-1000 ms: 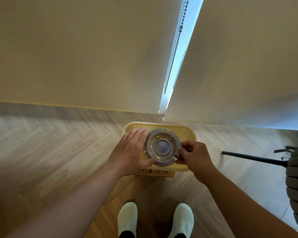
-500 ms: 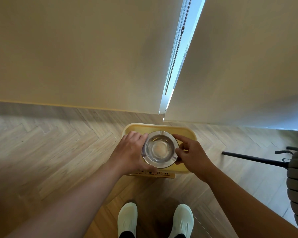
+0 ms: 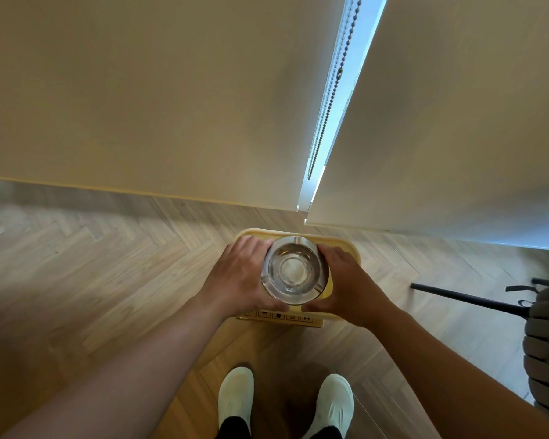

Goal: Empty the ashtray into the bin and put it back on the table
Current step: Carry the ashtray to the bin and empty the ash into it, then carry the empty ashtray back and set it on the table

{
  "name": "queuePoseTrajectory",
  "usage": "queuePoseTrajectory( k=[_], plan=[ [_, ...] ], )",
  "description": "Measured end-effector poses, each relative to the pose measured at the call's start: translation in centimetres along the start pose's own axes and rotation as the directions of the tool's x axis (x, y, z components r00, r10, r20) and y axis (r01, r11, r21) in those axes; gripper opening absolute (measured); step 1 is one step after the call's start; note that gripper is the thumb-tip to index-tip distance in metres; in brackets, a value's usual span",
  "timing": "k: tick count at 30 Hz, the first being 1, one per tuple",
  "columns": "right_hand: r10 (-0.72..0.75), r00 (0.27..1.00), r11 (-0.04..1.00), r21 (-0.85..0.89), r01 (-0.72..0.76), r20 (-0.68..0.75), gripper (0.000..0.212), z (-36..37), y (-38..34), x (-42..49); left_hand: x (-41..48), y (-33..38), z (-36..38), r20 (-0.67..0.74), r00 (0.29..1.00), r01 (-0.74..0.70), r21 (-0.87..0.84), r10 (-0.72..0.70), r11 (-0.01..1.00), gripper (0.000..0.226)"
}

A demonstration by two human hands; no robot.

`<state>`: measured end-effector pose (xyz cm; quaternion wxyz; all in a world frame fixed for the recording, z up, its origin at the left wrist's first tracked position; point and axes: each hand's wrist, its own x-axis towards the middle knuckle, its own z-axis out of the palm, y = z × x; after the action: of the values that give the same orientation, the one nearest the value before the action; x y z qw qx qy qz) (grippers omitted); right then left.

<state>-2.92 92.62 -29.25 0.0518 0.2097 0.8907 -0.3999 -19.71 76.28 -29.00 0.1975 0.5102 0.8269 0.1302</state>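
My right hand (image 3: 346, 280) has moved from pinching the ashtray (image 3: 293, 269) rim to cupping its side; left hand (image 3: 238, 277) cups opposite, above the bin (image 3: 346, 248); it looks emptied.

Both bare forearms stretched forward and down, left hand (image 3: 238, 274) cupped with fingers curled, right hand (image 3: 346, 280) cupped opposite it, palms facing each other, thumbs nearest the body
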Motion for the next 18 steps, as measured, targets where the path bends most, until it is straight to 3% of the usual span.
queuePoseTrajectory(
  k=[11, 18],
  plan=[
    [-0.004, 0.998, 0.992, -0.127, 0.012, 0.064, 0.110, -5.6, -6.9, -6.1, -6.1, 6.9, -6.7, 0.053, 0.994, 0.100, -0.023, -0.099, 0.995, 0.119],
    [-0.008, 0.999, 0.990, -0.143, 0.013, 0.032, 0.111, -8.8, -12.5, -10.8, -10.4, 10.6, -12.6, 0.038, 0.997, 0.074, -0.028, -0.073, 0.997, 0.119]
  ],
)
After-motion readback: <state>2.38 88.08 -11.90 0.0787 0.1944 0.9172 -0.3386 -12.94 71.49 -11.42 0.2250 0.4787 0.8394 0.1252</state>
